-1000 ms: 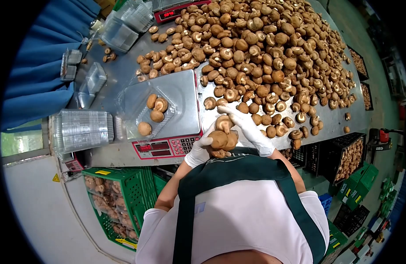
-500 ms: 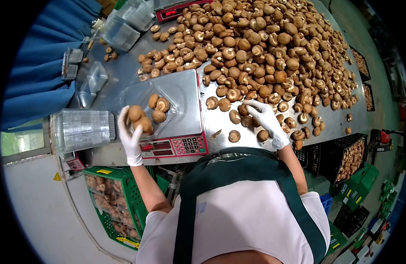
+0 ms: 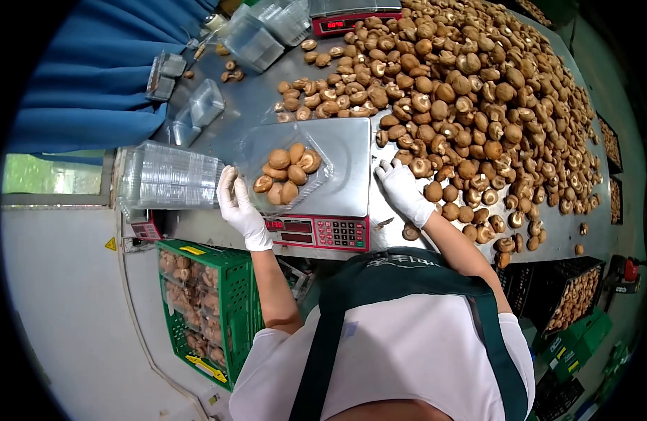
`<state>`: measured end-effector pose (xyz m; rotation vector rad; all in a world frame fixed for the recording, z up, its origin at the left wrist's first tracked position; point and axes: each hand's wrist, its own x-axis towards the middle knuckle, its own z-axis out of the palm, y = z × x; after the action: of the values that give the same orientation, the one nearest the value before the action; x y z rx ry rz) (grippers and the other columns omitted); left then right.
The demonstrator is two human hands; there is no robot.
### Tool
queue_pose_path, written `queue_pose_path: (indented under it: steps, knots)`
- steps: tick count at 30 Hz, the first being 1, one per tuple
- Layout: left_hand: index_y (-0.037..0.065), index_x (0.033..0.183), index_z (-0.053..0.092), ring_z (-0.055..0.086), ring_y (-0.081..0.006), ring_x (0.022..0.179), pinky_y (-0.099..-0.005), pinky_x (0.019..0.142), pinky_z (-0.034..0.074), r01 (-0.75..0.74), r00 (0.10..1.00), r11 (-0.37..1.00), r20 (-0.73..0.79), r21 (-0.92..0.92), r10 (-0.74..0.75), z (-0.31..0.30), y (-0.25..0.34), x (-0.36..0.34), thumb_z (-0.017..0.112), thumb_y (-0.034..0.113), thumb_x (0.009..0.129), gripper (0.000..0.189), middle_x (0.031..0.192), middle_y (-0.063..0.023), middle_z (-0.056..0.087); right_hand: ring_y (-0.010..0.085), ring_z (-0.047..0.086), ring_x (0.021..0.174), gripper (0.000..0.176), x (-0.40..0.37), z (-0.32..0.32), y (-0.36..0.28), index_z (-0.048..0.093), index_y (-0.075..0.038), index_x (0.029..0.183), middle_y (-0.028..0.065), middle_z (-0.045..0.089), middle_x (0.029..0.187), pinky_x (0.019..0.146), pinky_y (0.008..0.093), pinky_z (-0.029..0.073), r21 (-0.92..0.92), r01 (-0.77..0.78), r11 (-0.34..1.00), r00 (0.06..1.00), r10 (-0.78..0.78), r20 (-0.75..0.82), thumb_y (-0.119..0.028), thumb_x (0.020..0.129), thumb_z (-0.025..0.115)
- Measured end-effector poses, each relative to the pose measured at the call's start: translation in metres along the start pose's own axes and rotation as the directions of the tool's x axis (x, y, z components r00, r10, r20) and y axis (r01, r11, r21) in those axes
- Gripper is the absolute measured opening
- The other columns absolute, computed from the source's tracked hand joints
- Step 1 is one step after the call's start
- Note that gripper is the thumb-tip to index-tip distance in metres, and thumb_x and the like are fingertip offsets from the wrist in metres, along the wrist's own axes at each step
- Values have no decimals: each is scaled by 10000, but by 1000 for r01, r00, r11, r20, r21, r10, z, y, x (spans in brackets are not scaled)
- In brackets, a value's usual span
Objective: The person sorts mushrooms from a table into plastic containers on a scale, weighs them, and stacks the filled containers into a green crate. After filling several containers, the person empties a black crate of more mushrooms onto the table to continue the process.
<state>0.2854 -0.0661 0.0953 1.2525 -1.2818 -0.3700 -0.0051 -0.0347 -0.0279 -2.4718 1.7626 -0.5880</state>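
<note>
A clear plastic tray sits on the scale, with several brown mushrooms grouped inside it. Just left of the tray is my white-gloved left hand, its fingers loosely bent and raised with nothing visible in them. My right hand, also gloved, rests on the metal table to the right of the scale. Its fingers are spread and point toward the edge of the big mushroom pile. The underside of that hand is hidden.
Nested clear trays stand left of the scale, with more plastic trays behind. A second scale stands at the back. Below the table are a green crate of packed mushrooms and a black crate of loose ones.
The mushrooms at my left hand now lie in the tray, and that hand has drawn off to its left side. My right hand moved from the loose mushrooms toward the scale. The view shifted.
</note>
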Motion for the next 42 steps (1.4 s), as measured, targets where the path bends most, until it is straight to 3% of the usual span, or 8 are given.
queue_pose_path:
  steps: [5,10,14,21,26,30,33,42]
  knots:
    - [-31,1131,550,543,-183,1023,-313,905,436,258,958,933,-61,-252,-281,4,28,-6,480,80,917,251,1154,-105,555,307,576,882,247,-30,-51,-6,608,-52,986,166,609,925,759,372,483,483,-284,828,958,270,99,-146,758,596]
    - [-17,1086,580,553,-173,1008,-297,886,445,250,923,950,343,-190,-174,57,54,-38,499,77,894,229,1094,-100,584,150,599,782,339,-88,-85,26,567,-9,1095,73,615,928,690,249,483,835,-441,-328,691,469,550,-40,773,468]
    - [18,1084,592,558,-250,1037,-314,906,436,-43,647,996,758,-72,83,128,64,-78,594,155,820,298,1121,-139,573,281,567,1045,459,-123,-95,40,447,11,1224,163,557,1145,872,422,487,684,-69,-726,797,372,476,-188,811,422]
    - [74,1225,473,507,-314,1080,-436,870,444,-487,222,778,918,396,-328,231,49,-123,599,381,789,548,1166,-160,505,183,614,713,249,-133,-107,29,597,-23,923,98,631,813,639,330,526,861,-242,-447,610,620,494,-253,868,521]
    - [79,1108,548,559,-311,985,-417,812,465,-505,326,787,923,354,-205,249,24,-145,623,334,789,415,1036,-145,560,132,612,706,137,-130,-92,33,621,-15,929,57,648,856,576,282,510,843,-299,-447,606,594,530,-103,853,550]
    - [65,1148,549,586,-250,956,-348,783,492,150,318,983,936,106,-149,205,13,-135,519,160,820,343,1067,-144,578,99,594,761,194,-125,-83,46,628,-5,990,48,649,842,666,224,474,861,-507,-39,628,667,400,-127,855,558]
    - [5,1219,475,566,-285,1038,-375,842,516,874,98,479,936,82,-339,172,34,-119,402,43,808,419,1163,-182,520,174,630,738,318,-102,-92,58,619,-36,1074,113,667,820,695,300,489,682,-634,365,644,737,205,-177,789,599]
    - [-30,1288,388,510,-354,1122,-445,943,442,986,148,-47,970,-160,-192,147,39,-114,373,86,825,478,1240,-208,481,311,594,846,371,-36,-65,87,553,-57,1013,143,605,894,681,409,502,-74,-541,838,838,544,41,-213,702,683]
